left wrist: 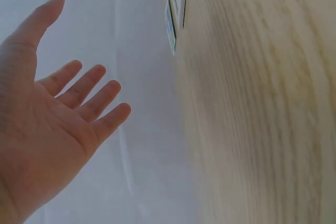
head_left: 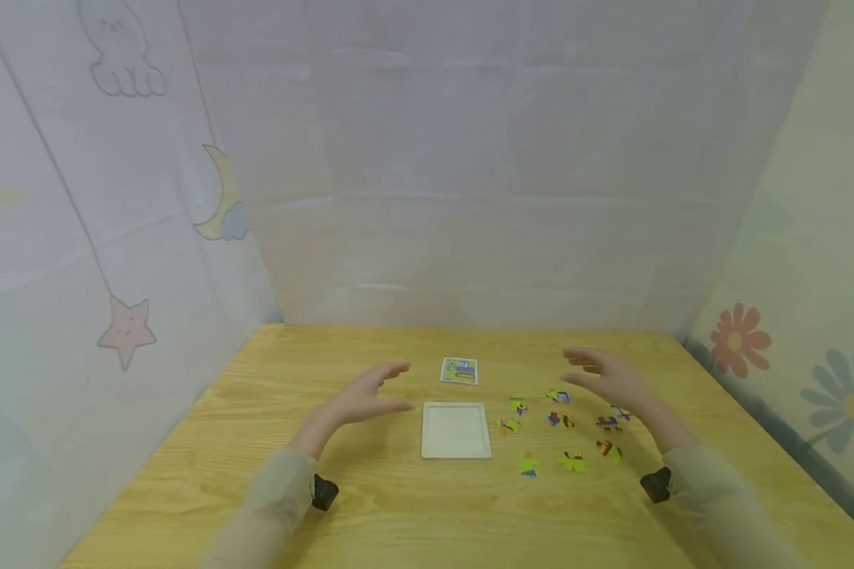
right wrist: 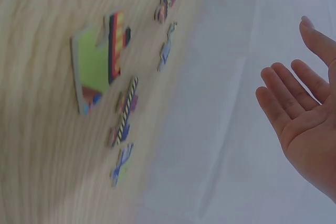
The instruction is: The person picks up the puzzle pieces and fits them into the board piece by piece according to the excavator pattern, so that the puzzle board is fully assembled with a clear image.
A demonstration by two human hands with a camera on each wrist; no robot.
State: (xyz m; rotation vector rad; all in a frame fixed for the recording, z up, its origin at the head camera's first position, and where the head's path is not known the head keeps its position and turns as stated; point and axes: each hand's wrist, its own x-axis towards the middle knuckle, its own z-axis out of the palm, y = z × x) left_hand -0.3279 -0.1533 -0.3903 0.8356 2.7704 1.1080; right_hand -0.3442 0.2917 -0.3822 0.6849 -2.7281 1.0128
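Observation:
My left hand point(head_left: 361, 397) hovers above the table to the left of a white square puzzle tray point(head_left: 457, 431), fingers extended and thumb apart. In the left wrist view its palm point(left wrist: 52, 124) shows bare. My right hand point(head_left: 607, 379) is held over the scattered jigsaw pieces on the right, its fingers loosely extended and touching nothing. Several colourful pieces lie apart on the wood, among them a green one with a striped edge point(right wrist: 97, 59) and a black-and-yellow striped one point(right wrist: 126, 111). Behind the tray lies a small picture card point(head_left: 459, 371) with a purple vehicle on green.
The wooden table point(head_left: 370, 521) reaches back to a pale cloth wall point(head_left: 470, 197). Printed cloth also hangs at both sides, with a star point(head_left: 126, 328) on the left and flowers point(head_left: 742, 340) on the right. Each wrist wears a small black device point(head_left: 323, 491).

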